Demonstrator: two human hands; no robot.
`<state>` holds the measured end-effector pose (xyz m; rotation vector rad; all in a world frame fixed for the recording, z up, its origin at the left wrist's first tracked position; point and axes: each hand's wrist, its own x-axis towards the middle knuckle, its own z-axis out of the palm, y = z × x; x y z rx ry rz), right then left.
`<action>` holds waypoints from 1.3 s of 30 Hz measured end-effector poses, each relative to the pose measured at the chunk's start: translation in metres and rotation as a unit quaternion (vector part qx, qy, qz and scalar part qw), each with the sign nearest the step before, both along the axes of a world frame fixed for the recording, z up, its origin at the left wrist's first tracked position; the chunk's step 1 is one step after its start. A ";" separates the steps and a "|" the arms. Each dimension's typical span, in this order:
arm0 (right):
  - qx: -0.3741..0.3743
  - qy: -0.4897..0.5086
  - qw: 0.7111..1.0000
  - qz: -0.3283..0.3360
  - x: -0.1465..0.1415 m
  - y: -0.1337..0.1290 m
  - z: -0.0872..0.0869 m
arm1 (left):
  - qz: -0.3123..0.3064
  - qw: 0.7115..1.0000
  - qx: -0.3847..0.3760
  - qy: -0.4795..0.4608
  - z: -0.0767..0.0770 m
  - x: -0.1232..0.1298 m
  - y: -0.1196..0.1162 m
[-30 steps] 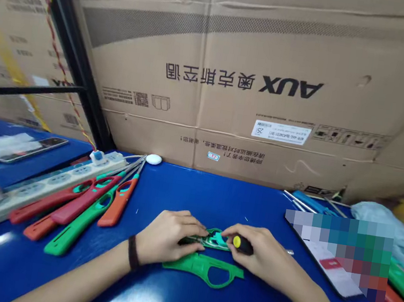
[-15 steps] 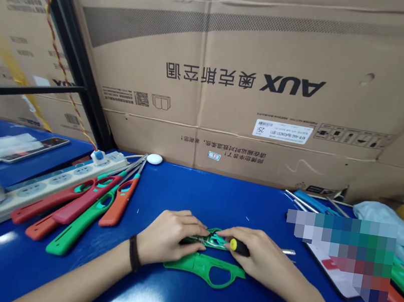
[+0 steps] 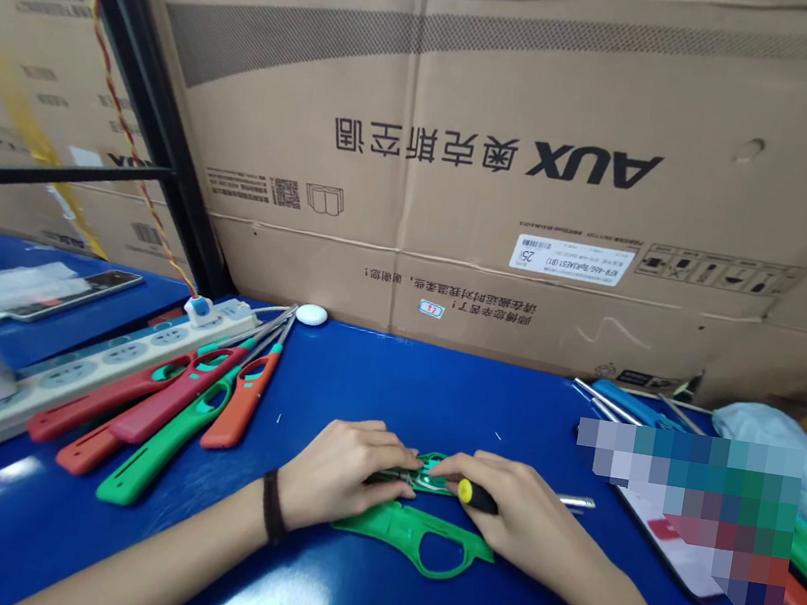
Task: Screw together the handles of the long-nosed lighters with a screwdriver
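Green plastic, likely light and stiff: the opened casing (image 3: 431,481) sits low at the bench (image 3: 392,377), one end pinched in the left hand (image 3: 339,475). The right hand (image 3: 514,506), wrapped round a screwdriver (image 3: 481,497), reaches into it. I'd grip the rim (image 3: 434,491).

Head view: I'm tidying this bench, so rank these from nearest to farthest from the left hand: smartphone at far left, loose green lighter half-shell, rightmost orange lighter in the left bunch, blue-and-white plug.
1. Loose green lighter half-shell: just below the left hand.
2. Orange lighter: to its left.
3. Blue-and-white plug: farther left, toward the cardboard.
4. Smartphone: far left.
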<state>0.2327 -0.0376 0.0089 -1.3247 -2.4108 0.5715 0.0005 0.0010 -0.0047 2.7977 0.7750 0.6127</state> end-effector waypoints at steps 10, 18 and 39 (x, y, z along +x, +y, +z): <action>0.003 -0.024 0.999 0.022 -0.001 -0.005 0.004 | 0.009 0.998 0.037 0.047 0.001 0.001 -0.003; 0.019 -0.066 0.997 0.034 -0.005 -0.007 0.007 | 0.007 0.995 0.033 0.093 0.003 0.001 -0.005; 0.022 -0.084 0.996 0.011 0.000 -0.007 0.011 | -0.003 0.991 0.062 0.120 0.007 0.003 -0.004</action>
